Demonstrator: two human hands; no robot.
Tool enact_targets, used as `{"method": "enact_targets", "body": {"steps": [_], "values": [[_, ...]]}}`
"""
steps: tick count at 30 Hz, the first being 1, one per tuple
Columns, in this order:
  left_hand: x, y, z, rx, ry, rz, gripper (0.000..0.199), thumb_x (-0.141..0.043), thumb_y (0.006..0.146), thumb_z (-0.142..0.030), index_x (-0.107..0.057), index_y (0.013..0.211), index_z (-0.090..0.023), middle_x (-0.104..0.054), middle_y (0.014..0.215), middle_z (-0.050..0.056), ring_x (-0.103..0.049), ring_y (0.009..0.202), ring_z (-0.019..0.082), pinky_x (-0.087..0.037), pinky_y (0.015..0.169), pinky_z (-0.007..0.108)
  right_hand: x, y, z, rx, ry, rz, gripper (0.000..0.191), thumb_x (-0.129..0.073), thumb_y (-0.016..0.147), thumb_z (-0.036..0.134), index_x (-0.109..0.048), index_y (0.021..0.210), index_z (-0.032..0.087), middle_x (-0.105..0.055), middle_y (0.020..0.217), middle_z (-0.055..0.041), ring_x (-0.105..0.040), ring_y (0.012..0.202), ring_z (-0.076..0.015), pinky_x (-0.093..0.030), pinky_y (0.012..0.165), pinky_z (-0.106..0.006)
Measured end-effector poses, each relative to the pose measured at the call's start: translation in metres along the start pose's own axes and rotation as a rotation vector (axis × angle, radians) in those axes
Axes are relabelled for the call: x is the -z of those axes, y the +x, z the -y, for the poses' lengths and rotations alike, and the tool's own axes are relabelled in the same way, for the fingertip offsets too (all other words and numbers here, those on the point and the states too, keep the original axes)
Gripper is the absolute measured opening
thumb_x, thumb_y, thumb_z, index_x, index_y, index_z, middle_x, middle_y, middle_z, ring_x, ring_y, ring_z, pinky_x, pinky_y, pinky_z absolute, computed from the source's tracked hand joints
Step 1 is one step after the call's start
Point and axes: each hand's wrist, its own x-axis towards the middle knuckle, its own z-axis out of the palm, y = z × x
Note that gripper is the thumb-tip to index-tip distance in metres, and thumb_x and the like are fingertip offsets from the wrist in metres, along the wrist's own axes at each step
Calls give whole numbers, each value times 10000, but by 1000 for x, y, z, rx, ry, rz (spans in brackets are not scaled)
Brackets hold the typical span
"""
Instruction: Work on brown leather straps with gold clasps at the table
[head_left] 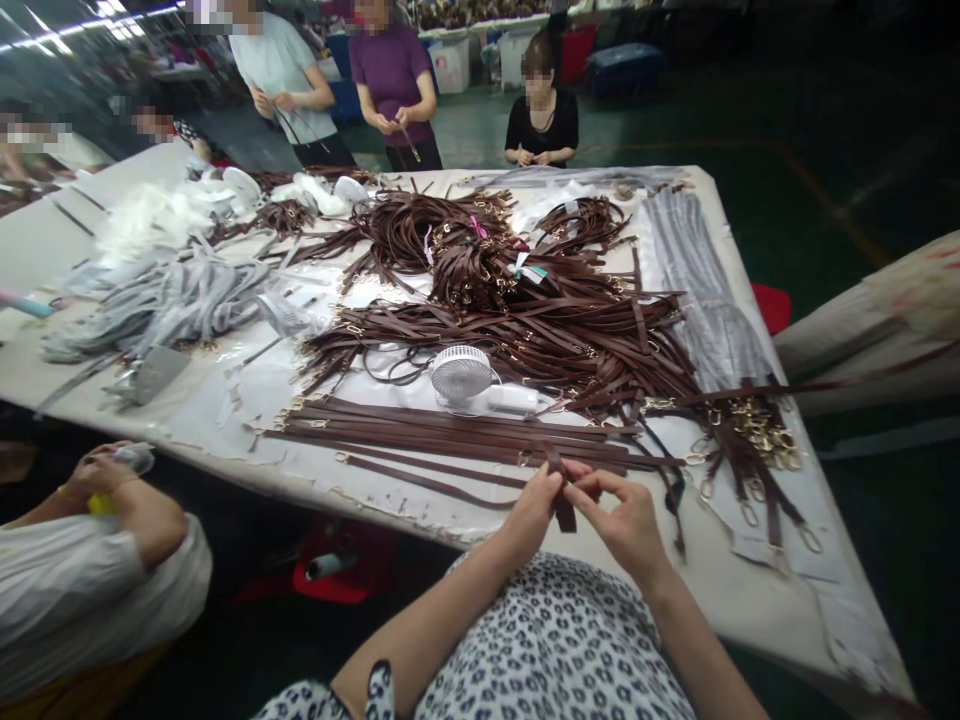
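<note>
My left hand (pixel 534 507) and my right hand (pixel 616 522) are raised just over the table's near edge. Both pinch a brown leather strap (pixel 561 503), whose short end hangs down between them. Its longer length runs away under the fingers, though I cannot trace it exactly. Next to my hands lies a flat row of long brown leather straps (pixel 450 435) with gold-coloured buckles. To the right, a bunch of straps with gold-coloured clips and rings (pixel 754 440) rests on the white-covered table (pixel 750 590).
Tangled brown straps (pixel 480 340) fill the table's middle, beside a small white fan (pixel 460 376). Grey bagged bundles (pixel 157 305) and white packing (pixel 154 222) lie left. A seated co-worker's hands (pixel 109 472) work at the left edge, and several people stand beyond the table.
</note>
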Motion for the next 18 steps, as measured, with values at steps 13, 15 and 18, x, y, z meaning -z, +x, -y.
{"method": "enact_targets", "body": {"steps": [13,15,18], "values": [[0,-3,-2,-46,151,-127,463,-592,936,-517,-653,1232,-168,-635,821,29,-571,770,143,-459,734,258,1,-18,8,-110,-33,74,329,-736,855,530,-689,815,207,-675,730,4,-584,675,-165,-467,658,-297],[-3,-2,-2,-49,136,-157,455,-599,933,-513,-665,1230,-174,-624,838,29,-560,787,147,-452,747,265,-3,-19,5,-127,-52,65,343,-742,844,543,-705,800,205,-678,722,0,-580,674,-169,-457,656,-302],[-6,-1,-3,-14,39,-174,451,-632,916,-500,-666,1243,-190,-596,847,18,-533,770,136,-431,716,257,-7,-17,2,-107,-33,65,328,-724,860,517,-730,770,202,-677,718,-8,-555,677,-168,-439,651,-305]]}}
